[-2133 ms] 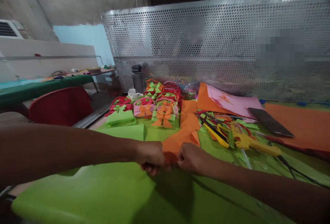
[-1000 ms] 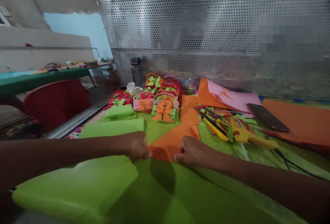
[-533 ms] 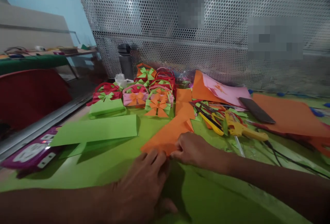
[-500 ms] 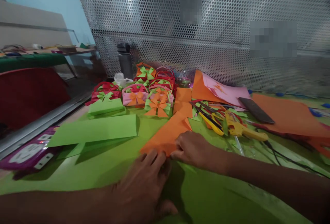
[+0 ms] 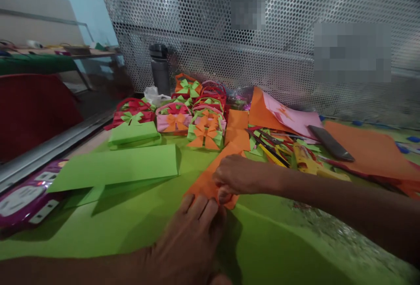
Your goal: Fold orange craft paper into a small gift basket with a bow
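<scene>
A folded sheet of orange paper (image 5: 207, 175) lies slanted on the green tabletop in front of me. My left hand (image 5: 193, 234) rests at its near edge, fingertips pressing the paper down and thumb held apart. Over the paper's right side, my right hand (image 5: 234, 175) is curled into a fist with its knuckles against the sheet; I see nothing in it. Just left of the paper is a folded light green sheet (image 5: 121, 167). Behind them stand small paper handbags with bows, including a green one (image 5: 205, 134) with an orange bow.
Right of my hands lie a yellow glue gun (image 5: 305, 160), a yellow cutter (image 5: 272, 154), paper scraps and a dark phone (image 5: 331, 142). A purple power strip (image 5: 29, 197) sits at the left edge. A grey bottle (image 5: 160, 70) stands before the perforated metal panel (image 5: 203, 26).
My right hand has moved slightly left and up over the orange paper, its fingers now curled tighter. More of the sheet's near corner shows beneath it. My left hand stays at the near edge.
</scene>
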`<state>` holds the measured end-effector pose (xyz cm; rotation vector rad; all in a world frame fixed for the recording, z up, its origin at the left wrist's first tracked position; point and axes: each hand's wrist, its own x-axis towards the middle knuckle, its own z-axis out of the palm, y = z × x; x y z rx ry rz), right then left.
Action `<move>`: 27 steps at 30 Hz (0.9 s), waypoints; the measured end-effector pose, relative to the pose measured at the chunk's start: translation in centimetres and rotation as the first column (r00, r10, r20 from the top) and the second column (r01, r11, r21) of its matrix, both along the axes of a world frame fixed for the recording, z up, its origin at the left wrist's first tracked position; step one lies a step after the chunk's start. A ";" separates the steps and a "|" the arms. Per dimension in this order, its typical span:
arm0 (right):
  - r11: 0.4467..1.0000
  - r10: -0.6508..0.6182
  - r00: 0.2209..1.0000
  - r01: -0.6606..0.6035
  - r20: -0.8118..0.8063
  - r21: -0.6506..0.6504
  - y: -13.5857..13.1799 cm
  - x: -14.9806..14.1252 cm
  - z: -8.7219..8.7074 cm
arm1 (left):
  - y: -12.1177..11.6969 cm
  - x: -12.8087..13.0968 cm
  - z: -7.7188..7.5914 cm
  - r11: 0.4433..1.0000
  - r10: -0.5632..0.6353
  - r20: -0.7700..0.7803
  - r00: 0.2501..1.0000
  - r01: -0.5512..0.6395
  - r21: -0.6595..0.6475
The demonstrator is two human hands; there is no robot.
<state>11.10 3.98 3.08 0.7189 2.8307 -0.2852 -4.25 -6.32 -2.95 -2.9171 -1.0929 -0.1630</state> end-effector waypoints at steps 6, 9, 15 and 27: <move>0.998 0.024 1.000 -0.025 -0.020 -0.059 0.8 -0.7 0.2 | 0.3 -0.2 -0.6 0.996 -0.012 0.052 0.999 0.007 0.094; 0.998 0.015 0.999 -0.018 -0.040 -0.068 1.1 -0.8 0.0 | 0.3 -0.3 -0.5 0.995 -0.016 0.051 0.999 0.011 0.101; 0.997 0.034 0.995 -0.040 -0.090 -0.069 2.0 -1.1 -0.9 | 0.3 -0.3 -1.3 0.995 -0.033 0.107 0.994 0.023 0.100; 0.926 -0.372 0.888 0.377 -0.269 -0.035 -1.6 1.5 -0.4 | 0.2 -0.6 0.4 0.999 -0.050 0.092 0.995 0.051 -0.017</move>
